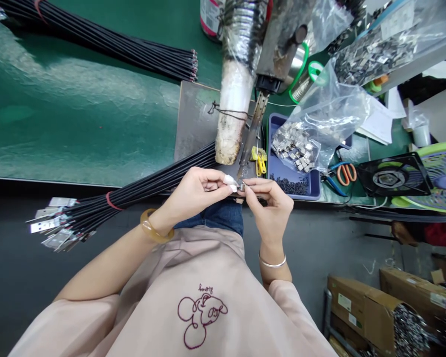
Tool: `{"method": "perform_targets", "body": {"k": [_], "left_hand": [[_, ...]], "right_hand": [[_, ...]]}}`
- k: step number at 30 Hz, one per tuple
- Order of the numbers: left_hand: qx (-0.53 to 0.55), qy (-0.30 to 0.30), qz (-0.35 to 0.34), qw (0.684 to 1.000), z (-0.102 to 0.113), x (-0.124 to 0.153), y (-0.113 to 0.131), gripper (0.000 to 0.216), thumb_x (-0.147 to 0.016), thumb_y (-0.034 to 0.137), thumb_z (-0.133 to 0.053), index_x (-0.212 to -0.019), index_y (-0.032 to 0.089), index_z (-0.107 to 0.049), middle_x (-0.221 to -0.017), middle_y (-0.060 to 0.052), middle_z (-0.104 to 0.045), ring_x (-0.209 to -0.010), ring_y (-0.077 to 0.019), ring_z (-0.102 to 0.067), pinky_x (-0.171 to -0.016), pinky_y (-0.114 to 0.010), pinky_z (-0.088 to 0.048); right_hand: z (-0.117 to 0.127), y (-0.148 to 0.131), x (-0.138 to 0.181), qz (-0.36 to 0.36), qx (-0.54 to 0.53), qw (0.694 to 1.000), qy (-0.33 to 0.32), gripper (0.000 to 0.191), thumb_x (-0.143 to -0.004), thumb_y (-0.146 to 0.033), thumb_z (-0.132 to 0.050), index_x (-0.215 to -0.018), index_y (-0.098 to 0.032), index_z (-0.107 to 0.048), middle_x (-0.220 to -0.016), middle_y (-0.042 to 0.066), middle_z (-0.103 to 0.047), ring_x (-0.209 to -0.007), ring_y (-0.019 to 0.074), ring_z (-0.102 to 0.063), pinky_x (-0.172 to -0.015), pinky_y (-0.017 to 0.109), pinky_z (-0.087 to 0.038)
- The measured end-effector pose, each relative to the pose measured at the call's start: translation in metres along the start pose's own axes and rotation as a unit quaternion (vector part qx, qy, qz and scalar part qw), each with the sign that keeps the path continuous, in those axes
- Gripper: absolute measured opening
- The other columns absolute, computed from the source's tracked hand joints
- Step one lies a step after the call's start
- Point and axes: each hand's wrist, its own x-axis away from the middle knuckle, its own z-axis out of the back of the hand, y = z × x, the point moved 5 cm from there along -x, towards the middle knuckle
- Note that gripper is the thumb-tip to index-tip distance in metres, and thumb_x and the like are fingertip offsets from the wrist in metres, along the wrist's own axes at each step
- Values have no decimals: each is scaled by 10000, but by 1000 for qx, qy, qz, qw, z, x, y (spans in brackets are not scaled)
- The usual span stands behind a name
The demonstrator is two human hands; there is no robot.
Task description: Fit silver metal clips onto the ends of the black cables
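Observation:
My left hand (196, 191) and my right hand (269, 203) meet at the bench's front edge, both pinched on a small metal clip (241, 186). The left fingertips wear white tape. The clip sits just below the tip of a soldering iron (251, 134), which hangs from a foil-wrapped fixture (241, 64). A bundle of black cables (141, 191), tied with a red band, runs from under my left hand to the left, its ends carrying metal tabs (54, 228). Whether a cable end is in the clip is hidden by my fingers.
A blue tray (312, 183) holds small black parts and a plastic bag of metal clips (295, 148). Orange-handled scissors (344, 173) and a small fan (390, 176) lie to the right. A second black cable bundle (115, 44) lies on the green mat. Cardboard boxes (364, 312) stand on the floor.

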Motion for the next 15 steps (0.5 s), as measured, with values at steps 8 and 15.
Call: {"method": "perform_targets", "body": {"k": [8,15], "left_hand": [[14,64,-32,997,2,2,1,78,-742,200,-757,-744,124,-772,-746,-33,-752,-686,-128,-674,-681,-204,-563],[39,85,-24,995,-1,1,2,39,-718,156,-728,-707,124,-747,-694,-16,-732,-643,-112,-650,-646,-192,-540]], "right_hand": [[0,-11,-1,89,48,995,2,127,-892,-104,-671,-896,-231,-676,-968,13,-771,-860,138,-757,-713,254,-663],[-1,-8,-2,56,19,998,-23,109,-887,-120,-678,-868,-227,-671,-987,15,-761,-863,139,-757,-720,261,-668]]}}
